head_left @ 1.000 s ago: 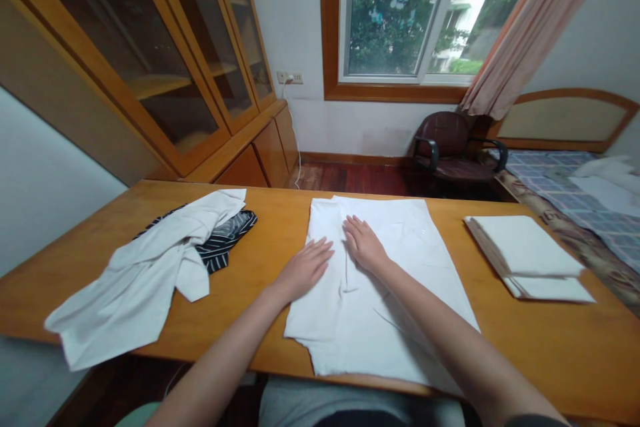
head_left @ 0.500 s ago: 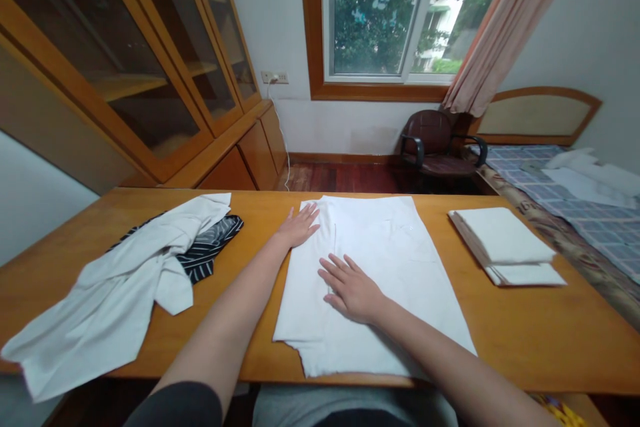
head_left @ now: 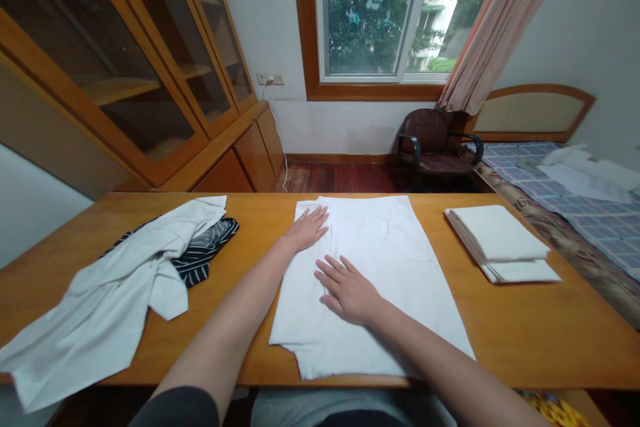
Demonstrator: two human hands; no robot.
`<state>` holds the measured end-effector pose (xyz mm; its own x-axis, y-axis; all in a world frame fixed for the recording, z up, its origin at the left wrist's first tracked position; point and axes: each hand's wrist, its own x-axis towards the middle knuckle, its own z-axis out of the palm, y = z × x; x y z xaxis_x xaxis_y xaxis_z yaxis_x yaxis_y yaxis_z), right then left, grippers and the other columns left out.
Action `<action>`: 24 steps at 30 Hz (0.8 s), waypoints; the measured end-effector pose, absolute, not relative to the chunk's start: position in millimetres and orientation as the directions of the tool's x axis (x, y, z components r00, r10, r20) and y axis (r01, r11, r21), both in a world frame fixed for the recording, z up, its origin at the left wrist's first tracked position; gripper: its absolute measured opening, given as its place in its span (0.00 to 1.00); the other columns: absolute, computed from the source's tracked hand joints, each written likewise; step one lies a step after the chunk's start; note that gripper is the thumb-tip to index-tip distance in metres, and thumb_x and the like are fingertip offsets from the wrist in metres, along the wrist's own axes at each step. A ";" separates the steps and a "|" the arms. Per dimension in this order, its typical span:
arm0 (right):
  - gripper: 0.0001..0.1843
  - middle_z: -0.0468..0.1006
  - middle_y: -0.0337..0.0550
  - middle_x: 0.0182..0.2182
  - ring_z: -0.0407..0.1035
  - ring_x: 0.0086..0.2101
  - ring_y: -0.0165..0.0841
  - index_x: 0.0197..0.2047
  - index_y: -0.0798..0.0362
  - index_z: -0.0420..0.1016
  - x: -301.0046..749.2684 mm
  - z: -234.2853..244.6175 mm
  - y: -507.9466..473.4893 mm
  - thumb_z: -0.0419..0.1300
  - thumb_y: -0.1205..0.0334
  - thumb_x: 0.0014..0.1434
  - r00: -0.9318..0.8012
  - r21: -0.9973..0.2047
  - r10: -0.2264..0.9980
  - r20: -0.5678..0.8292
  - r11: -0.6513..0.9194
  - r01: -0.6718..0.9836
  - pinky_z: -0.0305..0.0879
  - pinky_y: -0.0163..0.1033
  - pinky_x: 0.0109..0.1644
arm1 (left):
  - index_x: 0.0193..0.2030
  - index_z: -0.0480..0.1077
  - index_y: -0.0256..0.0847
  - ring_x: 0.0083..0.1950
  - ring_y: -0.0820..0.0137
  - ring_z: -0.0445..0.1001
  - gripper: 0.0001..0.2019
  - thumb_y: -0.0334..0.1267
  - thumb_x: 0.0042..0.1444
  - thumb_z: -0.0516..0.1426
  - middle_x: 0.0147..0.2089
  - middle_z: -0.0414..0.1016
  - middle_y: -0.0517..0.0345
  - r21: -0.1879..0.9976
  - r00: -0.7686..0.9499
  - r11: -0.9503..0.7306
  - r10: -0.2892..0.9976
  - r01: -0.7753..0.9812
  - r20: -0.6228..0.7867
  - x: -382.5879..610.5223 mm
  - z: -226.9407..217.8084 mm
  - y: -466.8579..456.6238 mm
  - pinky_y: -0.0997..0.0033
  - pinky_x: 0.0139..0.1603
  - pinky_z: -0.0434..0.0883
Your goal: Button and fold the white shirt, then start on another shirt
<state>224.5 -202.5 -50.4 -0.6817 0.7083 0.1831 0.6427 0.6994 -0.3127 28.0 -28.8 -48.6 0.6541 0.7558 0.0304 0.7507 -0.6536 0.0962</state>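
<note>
Two flat palms: my left grip [head_left: 307, 230] lies spread on the white shirt [head_left: 400, 267] near the table's [head_left: 550, 340] far edge, and my right grip [head_left: 350, 290] lies spread mid-cloth. I judge that a dragging palm could rumple the shirt or slide its hem off the near edge.

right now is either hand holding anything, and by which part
Nothing is gripped: both lie flat on the white shirt, left hand at its far left, right hand nearer the middle.

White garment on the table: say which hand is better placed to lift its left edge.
Left, probably. The left hand lies flat at the far left edge of the white garment, while the right hand rests further in, toward the middle of the cloth.
</note>
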 end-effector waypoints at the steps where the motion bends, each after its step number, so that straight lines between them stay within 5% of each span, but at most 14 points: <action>1: 0.30 0.52 0.45 0.72 0.41 0.72 0.41 0.71 0.49 0.57 224.5 -50.1 -202.6 0.47 0.46 0.71 -0.683 -0.312 0.708 0.180 0.699 0.643 0.38 0.56 0.74 | 0.74 0.52 0.38 0.78 0.64 0.43 0.29 0.49 0.71 0.39 0.77 0.45 0.51 0.109 0.653 -0.650 0.757 0.752 0.010 29.6 -52.4 -29.3 0.51 0.76 0.42; 15: 0.30 0.51 0.46 0.72 0.41 0.72 0.41 0.72 0.49 0.56 225.7 -49.1 -202.5 0.48 0.47 0.71 -0.690 -0.317 0.704 0.170 0.702 0.638 0.38 0.57 0.74 | 0.76 0.44 0.41 0.78 0.62 0.36 0.31 0.51 0.71 0.38 0.78 0.38 0.53 0.129 0.560 -0.553 0.828 0.823 -0.029 42.4 -63.7 -8.3 0.47 0.76 0.36; 24: 0.30 0.51 0.47 0.73 0.40 0.72 0.41 0.72 0.50 0.57 226.2 -49.8 -202.2 0.48 0.47 0.71 -0.699 -0.303 0.694 0.174 0.713 0.633 0.38 0.57 0.74 | 0.73 0.54 0.40 0.78 0.63 0.41 0.27 0.46 0.72 0.39 0.77 0.46 0.51 0.153 0.566 -0.571 0.821 0.807 0.076 34.1 -69.2 -22.1 0.47 0.76 0.38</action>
<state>226.2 -202.2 -49.8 -0.6985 0.6942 0.1735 0.6329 0.7125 -0.3029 34.1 -22.1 -69.2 0.5665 0.8205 0.0762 0.8066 -0.5711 0.1525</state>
